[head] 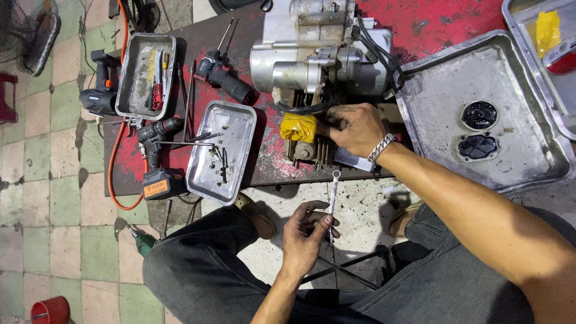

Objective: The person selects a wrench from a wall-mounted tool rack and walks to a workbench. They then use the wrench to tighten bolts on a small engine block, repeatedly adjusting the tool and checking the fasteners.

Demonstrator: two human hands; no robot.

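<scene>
Right hand (353, 127) reaches across to the engine (318, 66) on the red bench, fingers curled onto its near side just right of a yellow wrap (298, 127) — braced there, it seems, to steady the block. Left hand (307, 235) hangs low over the knees, fingers closed round a spanner (333, 195), ring end up — kept ready. Left of the engine, a steel tray (234, 123) holds loose bolts and a long bit. The far-left tray (129, 66) carries small hand tools. Right, a big pan (444, 90) holds two round black parts (479, 131).
</scene>
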